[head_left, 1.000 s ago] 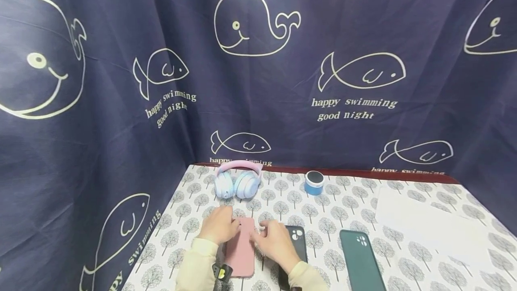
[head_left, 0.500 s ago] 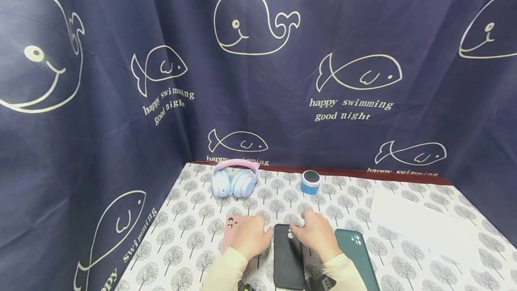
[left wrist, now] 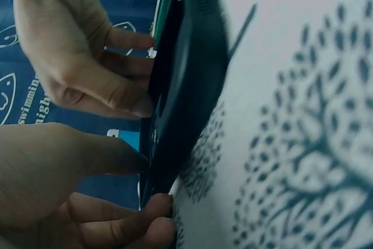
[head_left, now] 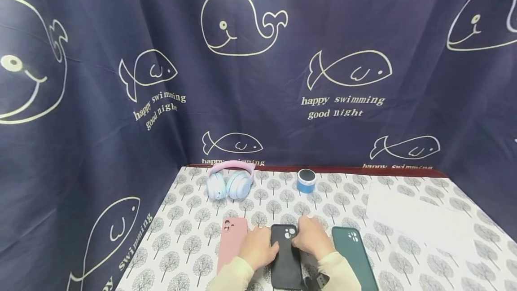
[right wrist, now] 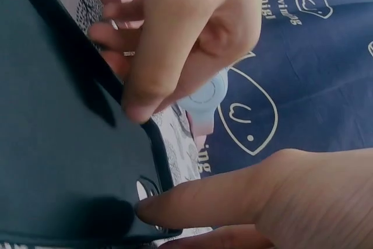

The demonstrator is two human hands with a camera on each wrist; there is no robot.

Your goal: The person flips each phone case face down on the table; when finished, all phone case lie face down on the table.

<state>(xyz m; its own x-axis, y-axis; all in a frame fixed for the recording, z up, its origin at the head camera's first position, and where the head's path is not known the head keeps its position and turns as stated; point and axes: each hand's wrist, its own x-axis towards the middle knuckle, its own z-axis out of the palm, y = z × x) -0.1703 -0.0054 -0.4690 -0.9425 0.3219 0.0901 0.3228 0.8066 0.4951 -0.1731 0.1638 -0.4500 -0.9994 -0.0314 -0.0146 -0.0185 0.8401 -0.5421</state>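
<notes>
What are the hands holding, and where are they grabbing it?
Both hands hold the black case by its long sides near the camera end: the left hand on its left edge, the right hand on its right edge.

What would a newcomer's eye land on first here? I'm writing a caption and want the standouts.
First, the two hands at the near edge of the table: the left hand and the right hand hold the black phone case by its sides. A pink phone case lies to its left and a green phone case to its right. Behind hangs a navy curtain with whale drawings.
</notes>
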